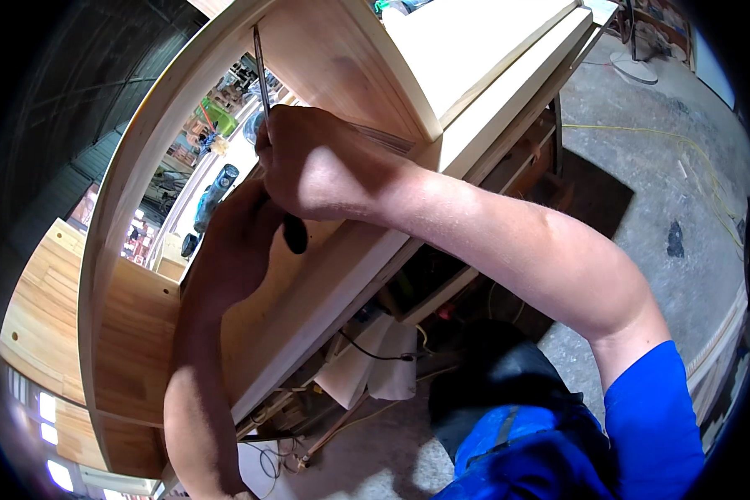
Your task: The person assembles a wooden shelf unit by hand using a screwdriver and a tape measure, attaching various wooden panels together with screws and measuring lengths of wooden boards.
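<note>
A screwdriver (263,77) with a long thin metal shaft slants up to the inner corner of a pale wooden cabinet frame (325,67), its tip at a dark spot there. My right hand (304,158) is closed around it, fingers wrapped where the shaft meets the grip. Just below, in shadow, my left hand (246,217) is closed at the handle, its fingers partly hidden behind the right hand. The dark rounded end of the handle shows beneath both hands. My forearms cross the near side of the frame.
Through the frame opening, a teal and black power tool (215,197) lies on a bench. Wooden panels with holes (46,308) stand at left. A cable (375,357) hangs under the worktop. On the concrete floor (642,200) runs a yellow cord (633,127).
</note>
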{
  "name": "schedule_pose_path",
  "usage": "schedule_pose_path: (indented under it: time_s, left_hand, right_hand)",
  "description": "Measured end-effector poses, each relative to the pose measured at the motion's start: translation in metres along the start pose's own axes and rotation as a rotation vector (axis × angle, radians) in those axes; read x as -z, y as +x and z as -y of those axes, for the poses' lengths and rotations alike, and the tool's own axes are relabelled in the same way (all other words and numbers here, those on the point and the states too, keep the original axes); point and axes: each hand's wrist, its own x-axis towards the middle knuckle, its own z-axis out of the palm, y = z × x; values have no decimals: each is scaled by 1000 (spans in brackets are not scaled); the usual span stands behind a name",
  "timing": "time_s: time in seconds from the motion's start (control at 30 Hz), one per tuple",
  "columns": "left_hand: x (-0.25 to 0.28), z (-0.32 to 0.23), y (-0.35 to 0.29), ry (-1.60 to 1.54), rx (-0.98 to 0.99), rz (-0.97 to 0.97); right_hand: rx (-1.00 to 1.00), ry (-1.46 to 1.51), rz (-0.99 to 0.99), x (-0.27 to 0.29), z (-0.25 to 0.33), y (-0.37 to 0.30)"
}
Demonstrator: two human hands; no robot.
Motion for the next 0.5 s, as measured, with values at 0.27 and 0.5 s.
schedule_pose_path:
  time_s: [0.27,0.5]
  left_hand:
    - [-10,-10,7,-98,59,84]
    - [-6,-2,-1,-70,167,96]
  right_hand:
    - [150,-53,-172,2,-14,-10]
    - [234,-25,-116,4,-17,-15]
